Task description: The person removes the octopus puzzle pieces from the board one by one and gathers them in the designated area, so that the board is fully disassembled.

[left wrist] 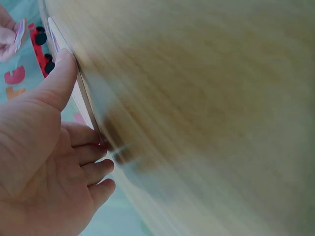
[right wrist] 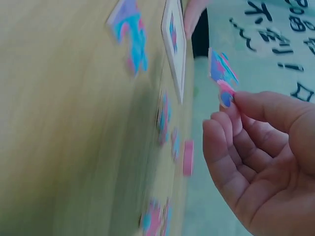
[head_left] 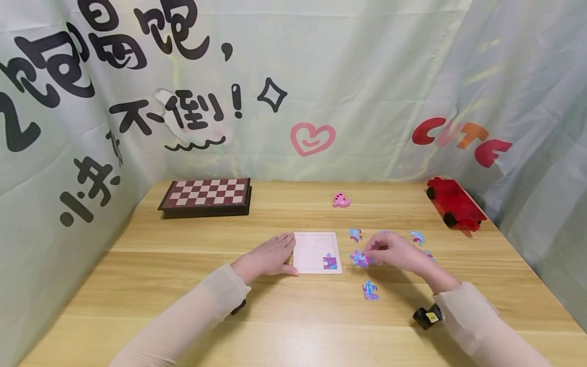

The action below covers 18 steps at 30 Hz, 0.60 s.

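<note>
A white square puzzle board (head_left: pixel 311 250) lies on the table, with a purple and blue puzzle piece (head_left: pixel 329 262) in its near right corner. My left hand (head_left: pixel 270 257) rests against the board's left edge, thumb and fingers spread along it. Right of the board, my right hand (head_left: pixel 396 251) pinches a blue, pink and purple puzzle piece (right wrist: pixel 224 71) between thumb and forefinger, raised off the table. Loose pieces lie around it: one nearer me (head_left: pixel 370 290), one farther back (head_left: pixel 355 234) and others to the right, partly covered by the hand.
At the back left stands a folded checkered board case (head_left: pixel 206 196). A small pink toy (head_left: pixel 341 200) lies at the back, and a red toy car (head_left: pixel 456 204) sits at the back right. A printed curtain (head_left: pixel 367 102) hangs behind and beside the wooden table (head_left: pixel 183 285).
</note>
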Available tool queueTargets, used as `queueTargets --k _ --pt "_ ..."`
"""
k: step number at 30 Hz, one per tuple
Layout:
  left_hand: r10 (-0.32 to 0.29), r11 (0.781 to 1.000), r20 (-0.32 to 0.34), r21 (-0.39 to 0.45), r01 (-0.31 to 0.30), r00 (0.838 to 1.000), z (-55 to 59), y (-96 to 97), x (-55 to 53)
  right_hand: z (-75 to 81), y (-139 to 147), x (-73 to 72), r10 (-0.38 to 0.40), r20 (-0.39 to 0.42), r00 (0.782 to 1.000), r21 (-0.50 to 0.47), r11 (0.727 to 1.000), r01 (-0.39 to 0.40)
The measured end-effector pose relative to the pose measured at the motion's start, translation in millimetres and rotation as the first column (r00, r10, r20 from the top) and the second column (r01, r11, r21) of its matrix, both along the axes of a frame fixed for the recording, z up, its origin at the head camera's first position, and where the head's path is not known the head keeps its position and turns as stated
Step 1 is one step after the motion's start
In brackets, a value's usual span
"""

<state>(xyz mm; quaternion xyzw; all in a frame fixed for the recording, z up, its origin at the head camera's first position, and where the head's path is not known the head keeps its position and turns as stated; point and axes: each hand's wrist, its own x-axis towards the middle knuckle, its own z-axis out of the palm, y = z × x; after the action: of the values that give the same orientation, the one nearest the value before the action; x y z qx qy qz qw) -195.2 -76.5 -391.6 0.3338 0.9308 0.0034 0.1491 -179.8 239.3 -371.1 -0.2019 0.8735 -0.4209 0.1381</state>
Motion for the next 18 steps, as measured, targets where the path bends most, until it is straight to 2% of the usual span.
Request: queueTargets --k 6,9,14,18 --pt "0.001 0.999 0.018 0.040 -0.002 1.000 0.0 -1.6 0.2 -4.4 34 10.6 0.023 0.031 0.999 0.041 0.999 -0.024" --pt "0.003 0.999 0.022 0.049 -0.004 1.000 -0.1 -2.0 -0.2 -7.3 48 14.8 0.037 0.078 0.996 0.046 0.998 -0.041" --pt "0.004 1.000 0.014 0.019 -0.004 1.000 -0.9 -0.7 -1.9 -10.7 65 20.3 0.070 0.173 0.982 0.047 0.996 -0.080" --pt "0.000 1.000 0.003 0.004 0.000 1.000 -2.2 -0.5 -2.5 -13.4 76 21.7 0.122 0.191 0.974 0.062 0.989 -0.136"
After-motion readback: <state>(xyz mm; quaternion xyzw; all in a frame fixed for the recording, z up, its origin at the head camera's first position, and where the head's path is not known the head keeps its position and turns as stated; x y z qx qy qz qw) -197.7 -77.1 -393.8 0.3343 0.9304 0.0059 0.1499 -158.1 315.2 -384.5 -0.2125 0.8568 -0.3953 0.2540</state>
